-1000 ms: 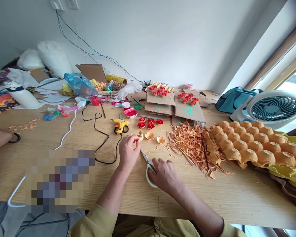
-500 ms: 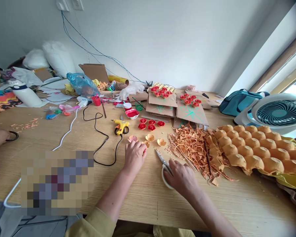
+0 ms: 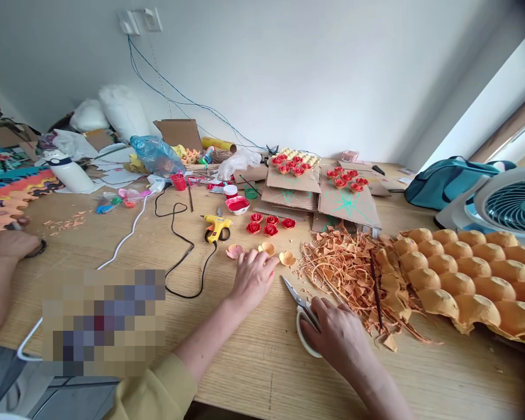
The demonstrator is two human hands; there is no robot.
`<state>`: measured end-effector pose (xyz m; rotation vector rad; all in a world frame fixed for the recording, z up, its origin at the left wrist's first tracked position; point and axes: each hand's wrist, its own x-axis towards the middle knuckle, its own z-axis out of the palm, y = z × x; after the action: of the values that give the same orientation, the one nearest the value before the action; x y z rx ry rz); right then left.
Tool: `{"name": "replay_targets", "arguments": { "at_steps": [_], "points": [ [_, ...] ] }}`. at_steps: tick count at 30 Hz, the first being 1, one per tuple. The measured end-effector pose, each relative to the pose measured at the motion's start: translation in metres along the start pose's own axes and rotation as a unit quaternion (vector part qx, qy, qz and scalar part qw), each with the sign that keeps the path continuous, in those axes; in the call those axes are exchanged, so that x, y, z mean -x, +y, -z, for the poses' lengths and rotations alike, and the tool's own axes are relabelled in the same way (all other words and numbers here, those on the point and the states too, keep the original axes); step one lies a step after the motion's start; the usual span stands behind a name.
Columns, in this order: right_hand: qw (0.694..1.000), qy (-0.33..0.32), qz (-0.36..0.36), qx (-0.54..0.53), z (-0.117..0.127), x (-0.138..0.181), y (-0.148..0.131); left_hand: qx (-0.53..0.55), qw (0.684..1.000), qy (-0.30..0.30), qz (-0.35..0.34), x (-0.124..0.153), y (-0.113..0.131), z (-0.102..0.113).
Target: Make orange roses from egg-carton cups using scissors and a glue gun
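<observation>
My right hand grips a pair of white-handled scissors, whose blades lie nearly together and point away from me, low over the table. To its left, my left hand reaches across the table with bent fingers held close together. Its fingertips are at the flower-shaped egg-carton cups; anything under them is hidden. Beyond the fingers is an orange cup, partly covered. Another orange cup sits just right of the fingertips, and a pinkish cup lies to the left.
Orange carton scraps are heaped right of the scissors, beside egg trays. A yellow glue gun, red paper roses and a bowl of red paint stand farther back. Another person's hand is at the left.
My left hand has shifted right among the cups and covers a small cup that showed before. The scissors remain in my right hand. The view has swung slightly left.
</observation>
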<state>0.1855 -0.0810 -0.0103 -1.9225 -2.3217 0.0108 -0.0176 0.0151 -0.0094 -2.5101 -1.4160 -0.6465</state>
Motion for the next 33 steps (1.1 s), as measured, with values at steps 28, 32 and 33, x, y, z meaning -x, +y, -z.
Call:
{"name": "replay_targets", "arguments": {
  "at_steps": [28,32,33],
  "points": [
    [0.998,-0.036,-0.05,-0.003,0.003,-0.057,-0.065,0.033,0.991,0.117,0.065,0.001,-0.033,0.02],
    [0.99,-0.026,-0.133,0.032,0.005,-0.041,-0.041,0.055,0.99,0.115,0.062,0.001,-0.031,0.02],
    [0.987,-0.017,-0.155,0.041,0.007,-0.036,-0.037,0.061,0.99,0.112,0.061,0.001,-0.03,0.019]
  ]
}}
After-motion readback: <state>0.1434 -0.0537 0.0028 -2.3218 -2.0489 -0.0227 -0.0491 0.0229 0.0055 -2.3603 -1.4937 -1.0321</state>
